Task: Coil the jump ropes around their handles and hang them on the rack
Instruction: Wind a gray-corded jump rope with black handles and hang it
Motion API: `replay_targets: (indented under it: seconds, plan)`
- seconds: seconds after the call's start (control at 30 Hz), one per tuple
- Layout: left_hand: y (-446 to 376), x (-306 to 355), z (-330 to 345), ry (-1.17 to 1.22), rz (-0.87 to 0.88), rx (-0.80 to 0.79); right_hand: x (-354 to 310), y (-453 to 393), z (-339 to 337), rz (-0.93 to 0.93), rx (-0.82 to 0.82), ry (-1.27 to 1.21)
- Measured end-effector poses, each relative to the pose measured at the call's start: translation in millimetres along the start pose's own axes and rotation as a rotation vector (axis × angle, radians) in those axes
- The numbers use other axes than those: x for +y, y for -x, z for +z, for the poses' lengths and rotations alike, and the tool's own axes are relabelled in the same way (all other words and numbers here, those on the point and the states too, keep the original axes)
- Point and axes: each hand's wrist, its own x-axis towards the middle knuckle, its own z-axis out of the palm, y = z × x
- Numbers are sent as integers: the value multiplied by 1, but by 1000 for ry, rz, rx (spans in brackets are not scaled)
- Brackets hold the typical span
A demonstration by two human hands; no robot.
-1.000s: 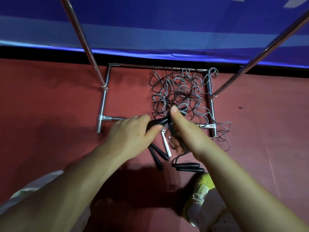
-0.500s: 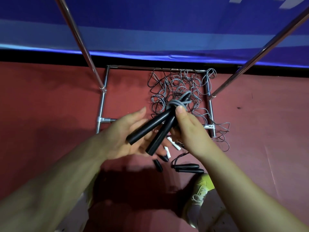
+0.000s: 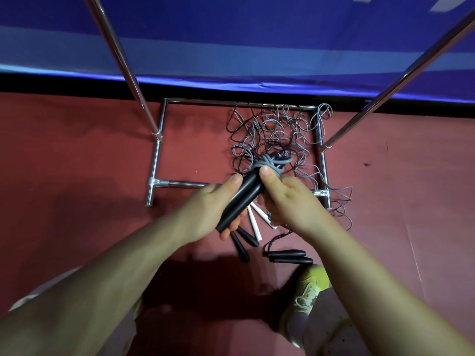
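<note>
From the head view, our left hand (image 3: 213, 209) grips the two black handles (image 3: 241, 199) side by side above the floor, steadying them, we judge, for winding. Our right hand (image 3: 288, 199) pinches the grey cord (image 3: 270, 164) at their tips. The tangled ropes (image 3: 272, 132) lie inside the rack (image 3: 156, 155) base.

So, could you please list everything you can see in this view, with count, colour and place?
held handles: two, black, side by side in both hands, grey rope looped at their top
rope tangle: one heap, grey and dark, floor inside rack base
rack: one, chrome, base on floor, two poles rising
white handles: two, floor under the hands
black handles: two pairs, floor, near side
floor: red
banner: blue, behind
shoe: one, yellow-green, lower right
left hand: grips handles
right hand: thumb on handles
</note>
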Motion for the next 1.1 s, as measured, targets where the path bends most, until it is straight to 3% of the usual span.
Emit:
replay_targets:
  seconds: [0.13, 0.27, 0.37, 0.57, 0.7, 0.87, 0.97, 1.1]
  plan:
    - [-3, -4, -6, -224, 92, 75, 0, 3, 1, 3, 66, 79]
    - [-5, -7, -13, -492, 111, 228, -3, 3, -1, 143, -122, -315]
    - [-7, -8, -14, -546, 95, 255, -2, 1, -1, 189, -168, -418]
    - [-7, -10, -12, -677, 144, 311, 1, -1, -4, 269, -75, -419]
    - [-8, -14, -12, -658, 221, 369, 3, -2, -1, 165, 12, -483]
    - [-15, -19, -18, -494, 107, 213, 6, -1, 1, 31, 13, -443]
    - [-16, -16, -23, -138, 66, -37, 5, 0, -2, -76, -41, -477]
    - [-9, -12, -28, 270, -172, -410, 7, -1, -7, -253, -208, -592]
